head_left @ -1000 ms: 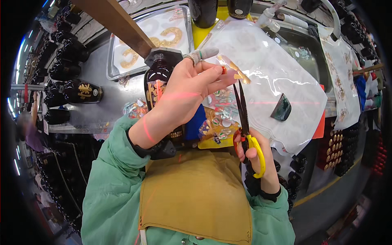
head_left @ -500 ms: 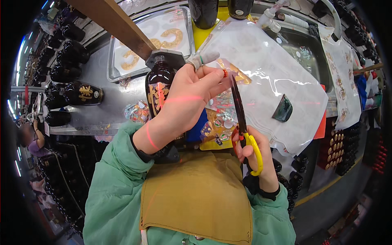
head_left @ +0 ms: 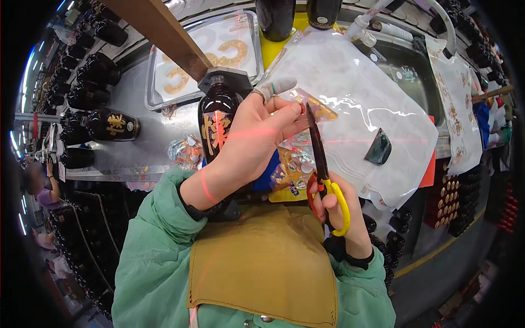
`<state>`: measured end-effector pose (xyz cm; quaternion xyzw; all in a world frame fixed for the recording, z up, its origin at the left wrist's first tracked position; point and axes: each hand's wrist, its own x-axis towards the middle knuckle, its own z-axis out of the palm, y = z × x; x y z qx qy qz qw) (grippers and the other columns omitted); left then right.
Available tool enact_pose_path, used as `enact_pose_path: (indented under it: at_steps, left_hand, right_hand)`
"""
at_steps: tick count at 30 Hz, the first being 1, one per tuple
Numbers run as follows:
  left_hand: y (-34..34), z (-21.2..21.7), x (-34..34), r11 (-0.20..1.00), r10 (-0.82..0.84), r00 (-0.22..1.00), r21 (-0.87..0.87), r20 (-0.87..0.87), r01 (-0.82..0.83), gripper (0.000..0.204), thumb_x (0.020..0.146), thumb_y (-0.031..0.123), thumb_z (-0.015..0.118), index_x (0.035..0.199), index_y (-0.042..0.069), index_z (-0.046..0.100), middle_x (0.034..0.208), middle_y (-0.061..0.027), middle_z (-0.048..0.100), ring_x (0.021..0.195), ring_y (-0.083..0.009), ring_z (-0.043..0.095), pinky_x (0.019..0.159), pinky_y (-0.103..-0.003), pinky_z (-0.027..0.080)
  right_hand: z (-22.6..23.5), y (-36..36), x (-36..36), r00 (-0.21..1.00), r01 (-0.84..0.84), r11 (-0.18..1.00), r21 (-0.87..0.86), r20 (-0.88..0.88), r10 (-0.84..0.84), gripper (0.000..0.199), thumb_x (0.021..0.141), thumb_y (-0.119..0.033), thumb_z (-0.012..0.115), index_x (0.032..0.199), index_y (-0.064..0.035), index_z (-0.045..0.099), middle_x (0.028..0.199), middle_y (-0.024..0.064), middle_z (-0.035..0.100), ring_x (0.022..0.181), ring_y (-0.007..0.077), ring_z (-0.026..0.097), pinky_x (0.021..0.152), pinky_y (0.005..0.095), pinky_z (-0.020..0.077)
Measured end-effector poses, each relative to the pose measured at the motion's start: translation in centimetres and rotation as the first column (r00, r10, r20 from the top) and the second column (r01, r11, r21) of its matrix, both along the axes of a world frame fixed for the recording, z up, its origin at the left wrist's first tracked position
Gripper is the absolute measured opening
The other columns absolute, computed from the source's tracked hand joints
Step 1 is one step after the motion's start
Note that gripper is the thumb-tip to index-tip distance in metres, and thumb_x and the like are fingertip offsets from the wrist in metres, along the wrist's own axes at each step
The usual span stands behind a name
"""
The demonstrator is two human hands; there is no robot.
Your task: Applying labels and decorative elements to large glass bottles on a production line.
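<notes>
Between thumb and fingertips, my left hand (head_left: 243, 136) pinches a small piece of clear film decal (head_left: 324, 111) with gold print and a bit of red. A whitish cover wraps one of its fingers, which points outward. My right hand (head_left: 353, 205) grips scissors (head_left: 319, 147) with dark blades and yellow and red handles, the blades pointing up to the decal beside my left fingertips. Whether the blades touch the film I cannot tell. Left of my left hand stands a dark glossy bottle (head_left: 210, 113) with gold characters, its neck at a dark block on a brown wooden bar (head_left: 158, 33).
White sheets (head_left: 355, 71) lie under my hands, with a dark green shard (head_left: 379, 146) on them. Printed film scraps (head_left: 290, 169) lie nearer me. A metal tray (head_left: 150, 87) with gold pieces is at the far left, a sink (head_left: 407, 74) at the far right. More dark bottles (head_left: 112, 124) stand left.
My left hand and the decal have shifted slightly nearer and right. The scissors' blade tips have dropped a little, and their handles look slightly farther apart.
</notes>
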<state>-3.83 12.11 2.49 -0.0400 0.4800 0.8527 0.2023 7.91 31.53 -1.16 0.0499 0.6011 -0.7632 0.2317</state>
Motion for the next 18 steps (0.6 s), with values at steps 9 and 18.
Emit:
enact_pose_path:
  at_steps: [9,18]
  left_hand:
    - [-0.3,0.3,0.6,0.999,-0.037,0.999,-0.036,0.006,0.037,0.047,0.101,0.005,0.058,0.143,-0.007,0.039,0.103,-0.0056,0.063,0.112,-0.0251,0.067,0.102,-0.041,0.053]
    - [-0.6,-0.2,1.1,0.998,-0.053,0.999,-0.019,-0.001,0.053,0.049,0.098,0.002,0.061,0.138,-0.01,0.037,0.109,-0.0099,0.056,0.104,-0.022,0.067,0.095,-0.038,0.058]
  right_hand:
    - [0.2,-0.2,-0.2,0.996,-0.051,0.998,0.031,-0.065,0.053,0.078,0.088,-0.075,0.059,0.104,0.0012,0.056,0.066,-0.0017,0.052,0.053,0.0056,0.048,0.05,0.0218,0.0384]
    - [1.4,-0.5,-0.6,0.993,-0.083,0.996,0.006,-0.084,0.084,0.079,0.089,-0.077,0.054,0.104,0.0007,0.055,0.063,-0.0006,0.05,0.052,0.0069,0.047,0.049,0.023,0.0371]
